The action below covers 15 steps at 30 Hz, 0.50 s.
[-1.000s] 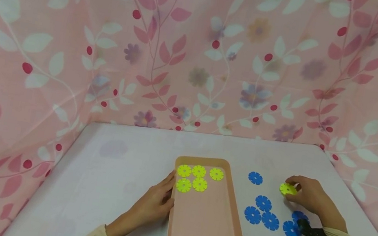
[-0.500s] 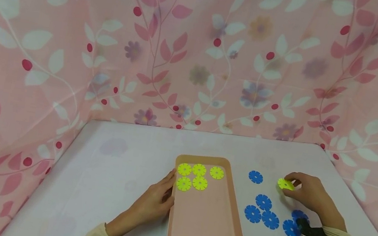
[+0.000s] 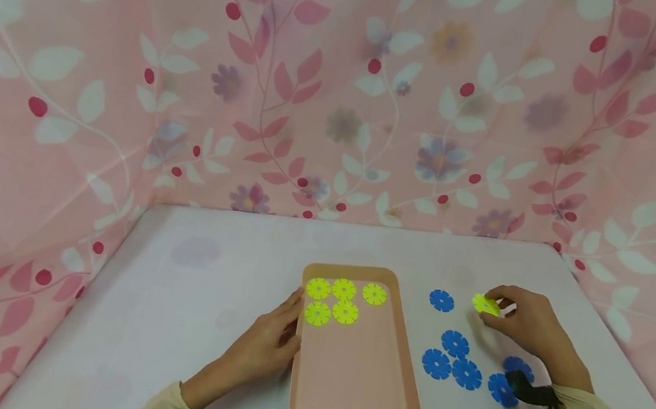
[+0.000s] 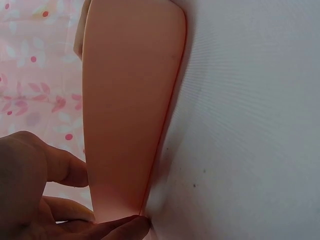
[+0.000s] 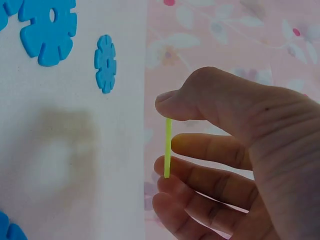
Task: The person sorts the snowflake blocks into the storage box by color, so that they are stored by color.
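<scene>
My right hand (image 3: 531, 324) pinches a yellow snowflake building disc (image 3: 483, 303) between thumb and fingers, raised over the table's right side. In the right wrist view that disc (image 5: 168, 150) shows edge-on, its top edge under the thumb. A shallow pink tray (image 3: 356, 381) lies at the middle, holding several yellow discs (image 3: 318, 314) in two rows at its far end. My left hand (image 3: 261, 351) rests along the tray's left side. The left wrist view has its fingers (image 4: 67, 167) extended against the outer tray wall (image 4: 130, 90), with fingertips down at the base.
Several blue discs (image 3: 466, 374) lie on the white table (image 3: 214, 272) between the tray and my right arm. One blue disc (image 3: 441, 300) sits apart, farther back. A black wrist strap (image 3: 533, 393) overhangs two others. Floral pink cloth (image 3: 345, 93) surrounds the table's back and sides.
My right hand, with the yellow disc, has moved slightly left and away from me, toward the tray. The left hand stays at the tray's side. The head view has shifted a little.
</scene>
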### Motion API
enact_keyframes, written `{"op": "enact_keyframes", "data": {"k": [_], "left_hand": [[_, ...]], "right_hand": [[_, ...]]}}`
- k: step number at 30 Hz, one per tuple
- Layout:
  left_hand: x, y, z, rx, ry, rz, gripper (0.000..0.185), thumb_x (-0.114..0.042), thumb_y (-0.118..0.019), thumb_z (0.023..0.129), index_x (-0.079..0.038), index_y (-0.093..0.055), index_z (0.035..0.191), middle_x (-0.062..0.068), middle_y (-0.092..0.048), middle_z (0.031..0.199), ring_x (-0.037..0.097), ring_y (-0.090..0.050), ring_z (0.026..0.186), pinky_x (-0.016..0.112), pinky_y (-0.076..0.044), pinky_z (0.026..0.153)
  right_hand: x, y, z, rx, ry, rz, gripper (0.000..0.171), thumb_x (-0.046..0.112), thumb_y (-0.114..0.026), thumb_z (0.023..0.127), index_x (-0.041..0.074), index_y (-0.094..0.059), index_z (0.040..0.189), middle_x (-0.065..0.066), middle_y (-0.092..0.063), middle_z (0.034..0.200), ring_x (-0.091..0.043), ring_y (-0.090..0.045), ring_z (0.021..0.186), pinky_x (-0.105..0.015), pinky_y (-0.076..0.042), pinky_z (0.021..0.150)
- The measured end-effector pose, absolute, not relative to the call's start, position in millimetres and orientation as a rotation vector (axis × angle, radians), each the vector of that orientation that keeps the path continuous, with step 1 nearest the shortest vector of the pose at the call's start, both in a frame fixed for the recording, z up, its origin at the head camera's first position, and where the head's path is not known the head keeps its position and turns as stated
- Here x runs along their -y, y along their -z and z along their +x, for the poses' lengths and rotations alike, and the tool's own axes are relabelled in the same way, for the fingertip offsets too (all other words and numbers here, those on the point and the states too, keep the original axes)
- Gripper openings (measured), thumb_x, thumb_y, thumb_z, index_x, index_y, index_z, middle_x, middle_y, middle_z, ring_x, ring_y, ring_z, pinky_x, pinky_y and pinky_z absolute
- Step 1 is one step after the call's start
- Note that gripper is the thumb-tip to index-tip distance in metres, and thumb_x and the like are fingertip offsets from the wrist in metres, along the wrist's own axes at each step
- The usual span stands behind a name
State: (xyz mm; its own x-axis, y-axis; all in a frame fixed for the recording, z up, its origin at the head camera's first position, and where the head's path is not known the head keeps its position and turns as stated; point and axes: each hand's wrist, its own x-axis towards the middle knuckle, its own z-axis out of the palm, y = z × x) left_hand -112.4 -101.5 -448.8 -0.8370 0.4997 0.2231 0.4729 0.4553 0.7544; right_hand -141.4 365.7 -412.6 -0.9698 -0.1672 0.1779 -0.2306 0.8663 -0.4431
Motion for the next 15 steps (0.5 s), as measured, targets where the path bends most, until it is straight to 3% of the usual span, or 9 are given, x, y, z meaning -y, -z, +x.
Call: {"op": "enact_keyframes", "data": {"k": [5,15], "left_hand": [[101.2,446.6,-113.0,-2.652,-1.357,0.874,0.065,0.006,-0.059,0.097,0.014,-0.031,0.154,0.025,-0.021,0.166,0.032,-0.036,0.146,0.042,-0.046,0.105],[100.9,447.2,-115.1,-2.665,-1.325,0.865,0.065,0.004,-0.060,0.098,0.013,-0.031,0.155,0.024,-0.021,0.166,0.031,-0.038,0.145,0.041,-0.047,0.103]], "right_hand": [[-363.5,408.0,-141.6,2.907,-0.711,0.316,0.037,0.014,-0.089,0.083,-0.003,-0.074,0.112,-0.019,-0.071,0.104,-0.036,-0.068,0.089,-0.050,-0.061,0.075],[-354.3,401.2,-138.6,2.838,-0.706,0.362,0.038,0.012,-0.090,0.080,-0.002,-0.074,0.111,-0.018,-0.072,0.104,-0.037,-0.068,0.090,-0.039,-0.061,0.072]]}}
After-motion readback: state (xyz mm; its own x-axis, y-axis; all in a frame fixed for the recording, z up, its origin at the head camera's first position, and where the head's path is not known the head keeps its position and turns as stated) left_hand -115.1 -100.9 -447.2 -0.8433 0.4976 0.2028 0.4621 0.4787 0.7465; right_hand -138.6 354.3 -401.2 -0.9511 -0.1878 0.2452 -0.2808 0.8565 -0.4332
